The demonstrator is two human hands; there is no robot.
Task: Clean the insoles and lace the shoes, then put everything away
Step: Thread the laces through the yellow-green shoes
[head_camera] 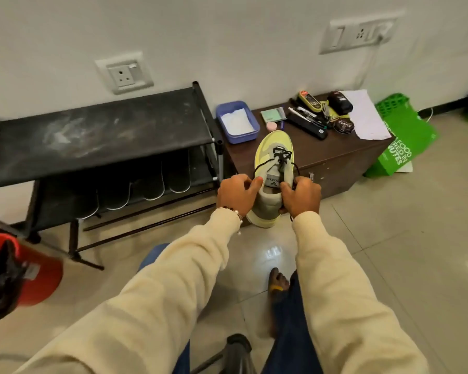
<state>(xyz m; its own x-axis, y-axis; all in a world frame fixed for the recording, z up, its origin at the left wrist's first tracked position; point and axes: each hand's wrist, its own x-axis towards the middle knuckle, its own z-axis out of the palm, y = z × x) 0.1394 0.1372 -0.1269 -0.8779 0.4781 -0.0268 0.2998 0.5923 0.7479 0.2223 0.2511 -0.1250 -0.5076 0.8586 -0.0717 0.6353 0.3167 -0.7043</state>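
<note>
A yellow shoe [271, 168] stands tipped up w/ its toe on the front edge of the brown box [333, 157] and its heel down near the floor, right in front of the box. Both hands are at the shoe's opening. The left hand [237, 194] has its fingers curled and pinches one end of the black lace [281, 155]; the right hand [301, 197] is curled too and pinches the other end. The lace is threaded only thru the low holes near the toe. On top of the box sit a blue tray [237, 121] w/ white stuff in it, polish tins, brushes and a white paper [365, 114]. Left of the box is a black shoe rack [97, 130] w/ four dark insoles [149, 184] leaning on its low shelf. Right of the box is a green bag [405, 136].
</note>
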